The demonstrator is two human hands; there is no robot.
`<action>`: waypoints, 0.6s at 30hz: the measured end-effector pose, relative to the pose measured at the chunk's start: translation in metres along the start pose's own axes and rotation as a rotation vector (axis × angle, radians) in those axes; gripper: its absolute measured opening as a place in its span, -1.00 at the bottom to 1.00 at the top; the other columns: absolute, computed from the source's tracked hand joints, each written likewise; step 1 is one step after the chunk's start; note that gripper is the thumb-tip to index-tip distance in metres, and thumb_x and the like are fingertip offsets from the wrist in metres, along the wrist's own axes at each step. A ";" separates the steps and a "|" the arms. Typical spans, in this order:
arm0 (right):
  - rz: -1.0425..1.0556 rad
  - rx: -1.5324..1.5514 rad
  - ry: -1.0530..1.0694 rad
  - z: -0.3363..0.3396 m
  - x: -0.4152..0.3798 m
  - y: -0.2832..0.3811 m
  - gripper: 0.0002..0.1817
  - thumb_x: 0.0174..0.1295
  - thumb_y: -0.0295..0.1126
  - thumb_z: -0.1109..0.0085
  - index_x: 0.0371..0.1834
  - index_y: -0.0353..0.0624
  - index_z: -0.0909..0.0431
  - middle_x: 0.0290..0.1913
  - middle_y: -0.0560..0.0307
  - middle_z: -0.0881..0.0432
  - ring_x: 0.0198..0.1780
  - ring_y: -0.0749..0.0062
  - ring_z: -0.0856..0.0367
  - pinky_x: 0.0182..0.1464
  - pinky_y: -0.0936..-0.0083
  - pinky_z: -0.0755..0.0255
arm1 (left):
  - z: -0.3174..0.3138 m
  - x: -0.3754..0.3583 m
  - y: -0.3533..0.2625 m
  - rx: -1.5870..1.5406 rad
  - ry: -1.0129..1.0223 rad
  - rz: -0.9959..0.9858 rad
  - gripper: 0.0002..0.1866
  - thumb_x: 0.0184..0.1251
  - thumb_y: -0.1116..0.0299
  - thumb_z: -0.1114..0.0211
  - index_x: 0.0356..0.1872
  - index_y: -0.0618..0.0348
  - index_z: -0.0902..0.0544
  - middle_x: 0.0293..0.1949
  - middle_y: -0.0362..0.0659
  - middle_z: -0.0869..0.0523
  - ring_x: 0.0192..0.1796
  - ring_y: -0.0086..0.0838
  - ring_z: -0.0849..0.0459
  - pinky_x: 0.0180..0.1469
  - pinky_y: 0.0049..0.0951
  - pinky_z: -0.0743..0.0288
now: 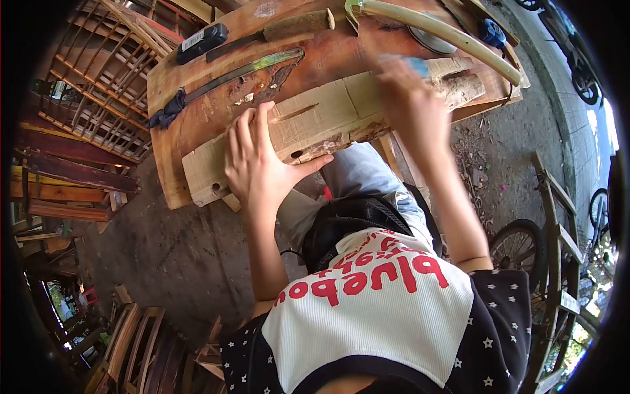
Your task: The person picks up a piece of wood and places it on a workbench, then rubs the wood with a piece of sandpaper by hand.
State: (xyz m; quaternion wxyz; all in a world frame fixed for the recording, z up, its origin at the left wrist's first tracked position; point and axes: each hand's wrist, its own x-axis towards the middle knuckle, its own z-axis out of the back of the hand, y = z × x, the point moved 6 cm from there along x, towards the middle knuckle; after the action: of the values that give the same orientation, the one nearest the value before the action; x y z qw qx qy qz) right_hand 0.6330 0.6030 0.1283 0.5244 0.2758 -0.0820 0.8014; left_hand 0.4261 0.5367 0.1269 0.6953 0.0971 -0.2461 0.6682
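A long, rough wooden plank [308,111] with slots, holes and bark along its near edge lies across the front of the worktable. My left hand [252,157] holds its left part, with fingers stretched over the top face and the thumb along the near edge. My right hand [413,98] is over the plank's right part, smeared by motion, with its fingers closed. A light-blue object [415,65] shows at those fingers; its kind is too blurred to make out.
On the wooden worktable [170,157] lie a wooden-handled blade [298,26], a long flat blade with a dark cloth-wrapped end [243,69], a black case [202,43], a curved wooden-handled tool [446,36] and a blue tape measure [492,33]. Wooden pieces [79,174] stand left; a bicycle wheel [518,249] right.
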 end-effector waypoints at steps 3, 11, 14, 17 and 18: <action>0.183 0.094 0.054 -0.022 -0.016 0.099 -0.73 0.23 -0.41 -0.20 0.00 -0.13 -0.67 0.13 0.05 -0.69 0.22 0.30 -0.64 0.25 0.37 -0.52 | -0.003 -0.002 0.003 0.056 0.019 -0.014 0.10 -0.40 -0.45 -0.51 0.25 -0.02 -0.45 0.08 -0.12 -0.53 0.13 -0.14 -0.58 0.04 -0.13 -0.57; -0.104 -0.141 -0.089 0.007 -0.008 -0.040 -0.81 0.20 -0.43 -0.17 -0.14 -0.06 -0.67 0.10 0.18 -0.70 0.05 0.38 -0.72 -0.10 0.48 -0.67 | 0.001 -0.001 0.000 0.019 0.007 -0.014 0.09 -0.47 -0.31 -0.62 0.26 -0.07 -0.48 0.12 -0.18 -0.56 0.15 -0.14 -0.58 0.02 -0.08 -0.56; 0.025 0.053 -0.075 -0.001 -0.010 0.021 -0.72 0.16 -0.44 -0.17 -0.04 -0.12 -0.66 0.07 0.14 -0.70 0.05 0.35 -0.71 -0.02 0.47 -0.65 | 0.000 0.001 -0.001 0.051 -0.012 -0.054 0.11 -0.40 -0.50 -0.47 0.23 -0.01 -0.47 0.03 -0.10 -0.57 0.08 -0.14 -0.61 0.06 -0.12 -0.55; 0.200 0.335 -0.061 -0.006 -0.036 0.099 -0.70 0.14 -0.42 -0.18 -0.03 -0.10 -0.67 0.11 0.07 -0.69 0.19 0.35 -0.66 0.08 0.43 -0.63 | -0.003 -0.003 0.003 0.055 0.004 -0.038 0.10 -0.40 -0.49 -0.47 0.24 -0.02 -0.47 0.04 -0.10 -0.57 0.09 -0.13 -0.61 0.03 -0.12 -0.56; 0.194 0.336 -0.066 -0.004 -0.033 0.092 -0.70 0.14 -0.42 -0.18 -0.03 -0.10 -0.67 0.11 0.07 -0.69 0.19 0.35 -0.66 0.08 0.43 -0.63 | -0.004 -0.003 0.005 0.044 0.007 -0.023 0.10 -0.40 -0.49 -0.47 0.24 -0.02 -0.47 0.04 -0.10 -0.57 0.10 -0.12 -0.61 0.02 -0.13 -0.57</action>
State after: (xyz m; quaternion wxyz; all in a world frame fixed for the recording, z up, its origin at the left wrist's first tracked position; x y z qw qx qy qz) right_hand 0.5602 0.5379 0.1221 0.3881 0.3763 0.0098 0.8412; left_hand 0.4221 0.5367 0.1209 0.7014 0.1128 -0.2277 0.6659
